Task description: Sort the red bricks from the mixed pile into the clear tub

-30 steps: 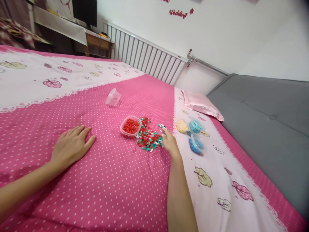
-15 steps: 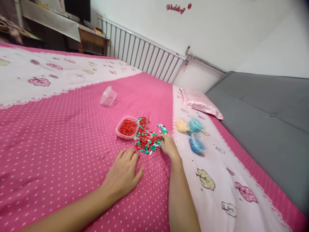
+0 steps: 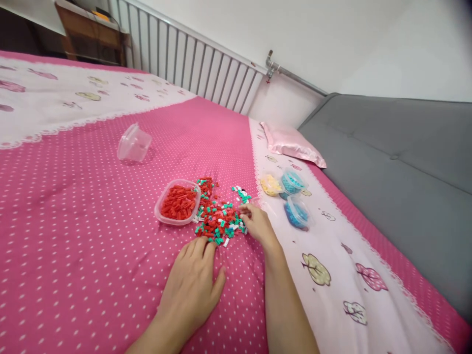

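A loose pile of small red, green and white toy bricks [image 3: 220, 217] lies on the pink dotted bedsheet [image 3: 92, 221]. My left hand [image 3: 197, 275] rests palm down on the sheet at the pile's near edge, fingers stretched out and thumb apart, holding nothing. At the right edge of the pile is my right hand [image 3: 257, 222], fingers curved and apart, with nothing visible in them. Touching the pile's left side, a clear plastic tub [image 3: 159, 209] holds many red bricks [image 3: 179, 202].
An empty clear container [image 3: 134, 143] lies tipped farther back on the left. To the right stand tubs of yellow bricks [image 3: 271, 185], teal bricks [image 3: 292, 181] and blue bricks [image 3: 296, 214]. Behind them are a pink pillow [image 3: 293, 144] and a grey headboard [image 3: 391, 147].
The view has shifted closer and to the right. My left hand has moved forward to the pile's near edge. My right hand stays at its right side, its fingers slightly more spread.
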Demonstrator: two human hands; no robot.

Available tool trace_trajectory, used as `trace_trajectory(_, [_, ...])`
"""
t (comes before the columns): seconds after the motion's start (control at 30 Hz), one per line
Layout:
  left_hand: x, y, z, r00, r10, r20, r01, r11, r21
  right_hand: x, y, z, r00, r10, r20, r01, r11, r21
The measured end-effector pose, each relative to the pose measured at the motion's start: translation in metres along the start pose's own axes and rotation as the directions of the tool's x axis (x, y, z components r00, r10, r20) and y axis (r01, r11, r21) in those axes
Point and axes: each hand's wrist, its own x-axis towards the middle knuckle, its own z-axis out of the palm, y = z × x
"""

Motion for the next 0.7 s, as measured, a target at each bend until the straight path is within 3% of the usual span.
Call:
trace_trajectory(0.1, [0.002, -0.004, 0.004, 0.999, -0.016, -0.028, 0.016, 1.0, 0.001, -0.002, 0.005, -0.003, 0.997, 0.06, 0.045, -0.058, 0.997, -0.044])
trace_trajectory(0.3, [0.003, -0.012, 0.01, 0.993, -0.035, -0.116, 0.034, 0.999, -0.019, -0.005, 0.003, -0.013, 0.99, 0.133, -0.049, -0.139, 0.977, -0.162])
trace_trajectory(0.5, [0.004, -0.012, 0.005, 0.987, -0.088, -0.135, 0.081, 0.995, -0.057, -0.008, -0.025, 0.003, 0.99, -0.144, 0.002, 0.143, 0.983, -0.119])
trace_trajectory(0.7, [0.006, -0.003, -0.002, 0.991, -0.044, -0.128, 0.036, 0.997, -0.066, -0.015, -0.042, -0.001, 0.964, -0.238, 0.115, 0.236, 0.971, 0.032])
